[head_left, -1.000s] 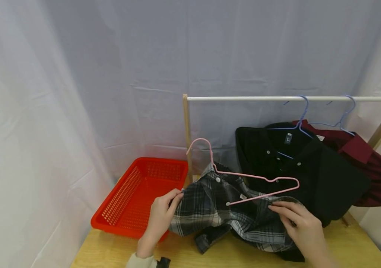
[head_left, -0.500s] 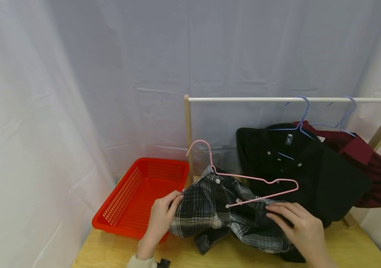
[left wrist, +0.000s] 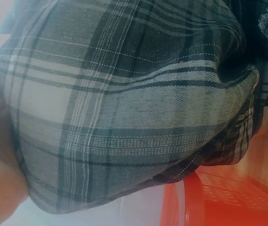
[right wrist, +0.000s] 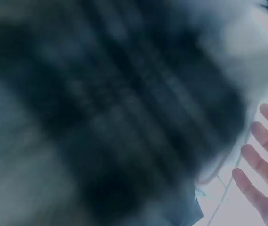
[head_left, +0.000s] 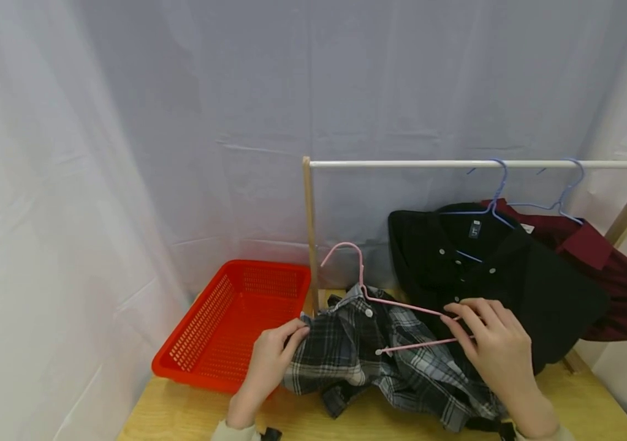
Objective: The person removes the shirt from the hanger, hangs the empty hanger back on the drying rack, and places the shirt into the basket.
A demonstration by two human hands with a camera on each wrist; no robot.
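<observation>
Right hand [head_left: 497, 349] up onto pink hanger [head_left: 396, 304]

A red slotted basket [head_left: 225, 318] sits at the left end of the wooden table [head_left: 192, 416], just beside the upright post of a clothes rack [head_left: 307, 226] with a white rail [head_left: 429, 163]. On that rail hang 2 blue hangers [head_left: 497, 184]: 1 carries a black buttoned shirt [head_left: 512, 275], the other a dark red shirt [head_left: 622, 288] partly behind it. Pale sheeting [head_left: 125, 122] covers the background.
</observation>
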